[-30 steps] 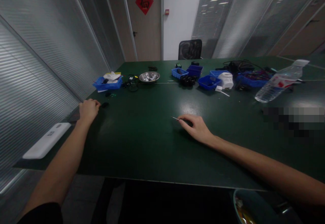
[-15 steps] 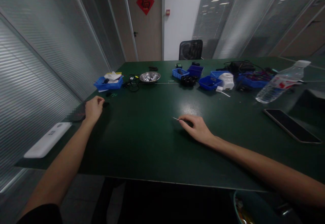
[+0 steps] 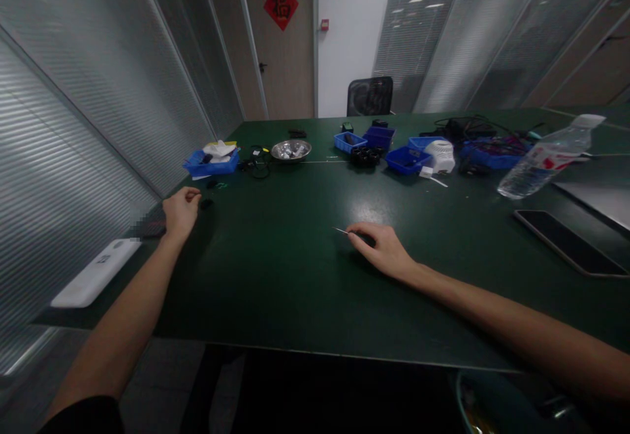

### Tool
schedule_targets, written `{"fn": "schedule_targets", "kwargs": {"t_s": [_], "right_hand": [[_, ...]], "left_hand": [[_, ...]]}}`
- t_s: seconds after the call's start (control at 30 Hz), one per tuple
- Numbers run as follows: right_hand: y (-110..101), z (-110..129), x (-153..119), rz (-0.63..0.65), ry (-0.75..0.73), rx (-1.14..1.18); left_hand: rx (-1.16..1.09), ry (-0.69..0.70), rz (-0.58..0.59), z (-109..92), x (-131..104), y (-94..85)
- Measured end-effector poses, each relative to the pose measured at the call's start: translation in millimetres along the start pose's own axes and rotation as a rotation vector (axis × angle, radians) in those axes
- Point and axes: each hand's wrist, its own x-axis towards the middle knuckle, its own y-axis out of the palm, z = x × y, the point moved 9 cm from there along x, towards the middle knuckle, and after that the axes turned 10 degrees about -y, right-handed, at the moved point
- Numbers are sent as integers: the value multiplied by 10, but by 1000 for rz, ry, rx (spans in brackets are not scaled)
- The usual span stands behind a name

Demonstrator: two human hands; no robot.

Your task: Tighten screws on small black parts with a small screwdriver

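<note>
My right hand (image 3: 378, 245) rests low over the green table (image 3: 275, 270), thumb and fingers closed on a thin pointed metal tool (image 3: 340, 230). The tool's tip points left; its rear end is hidden in the hand. At the table's left side, my left hand (image 3: 181, 211) is closed with its fingertips pinched together. Whatever may be between them is too small to make out. Just right of those fingertips lies a small black piece (image 3: 207, 203), apart from the hand. A white oblong device (image 3: 96, 273) lies nearer me, left of my left forearm.
Further back are a blue tray (image 3: 211, 166) with white tissue, a metal bowl (image 3: 291, 151) with small pieces, and several blue bins (image 3: 407, 160). On the right are a tilted water bottle (image 3: 546, 158), a phone (image 3: 571, 242) and a flat grey panel (image 3: 603, 204).
My left hand has shifted slightly left, leaving a gap to the black piece. My right hand is nearly still. At the right edge, a light flat panel shows where a dark shape stood.
</note>
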Motion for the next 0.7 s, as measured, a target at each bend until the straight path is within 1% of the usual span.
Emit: {"fn": "schedule_targets", "kwargs": {"t_s": [0.13, 0.27, 0.37, 0.53, 0.7], "right_hand": [[-7, 1, -2, -7, 0, 6], [-3, -1, -4, -7, -5, 5], [6, -6, -5, 4, -4, 3], [8, -15, -8, 13, 7, 7], [14, -21, -9, 11, -4, 0]], "left_hand": [[15, 33, 2, -48, -18, -6], [6, 45, 38, -13, 6, 60], [19, 13, 40, 39, 10, 102], [114, -93, 27, 161, 2, 169], [101, -103, 30, 195, 19, 220]]}}
